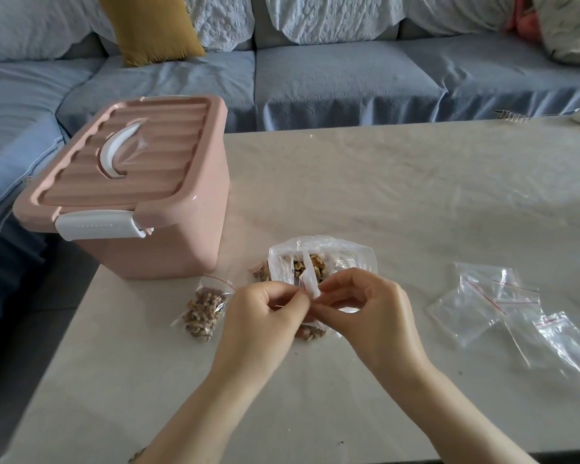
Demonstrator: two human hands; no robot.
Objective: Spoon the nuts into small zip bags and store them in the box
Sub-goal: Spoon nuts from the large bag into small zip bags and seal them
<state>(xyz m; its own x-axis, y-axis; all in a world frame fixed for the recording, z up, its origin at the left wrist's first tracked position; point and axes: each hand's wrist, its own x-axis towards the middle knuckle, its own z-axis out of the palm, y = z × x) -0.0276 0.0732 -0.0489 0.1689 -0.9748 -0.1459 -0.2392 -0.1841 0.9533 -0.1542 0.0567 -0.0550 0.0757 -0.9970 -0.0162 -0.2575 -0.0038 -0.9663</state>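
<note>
Your left hand (268, 313) and right hand (365, 306) each pinch the top strip of 1 small zip bag (310, 332), strip running left to right, toward the table's (349, 179) near edge. The box (141, 195), lid shut, stands at the left edge, nearer your left hand.

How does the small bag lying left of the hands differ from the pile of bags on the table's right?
The small bag is full of brown nut pieces; the pile of bags is empty and see-through. The small bag lies alone near the pink box; the pile of bags overlaps itself, far from that box. Both are clear plastic with a red line at the zip, lying on the table.
</note>
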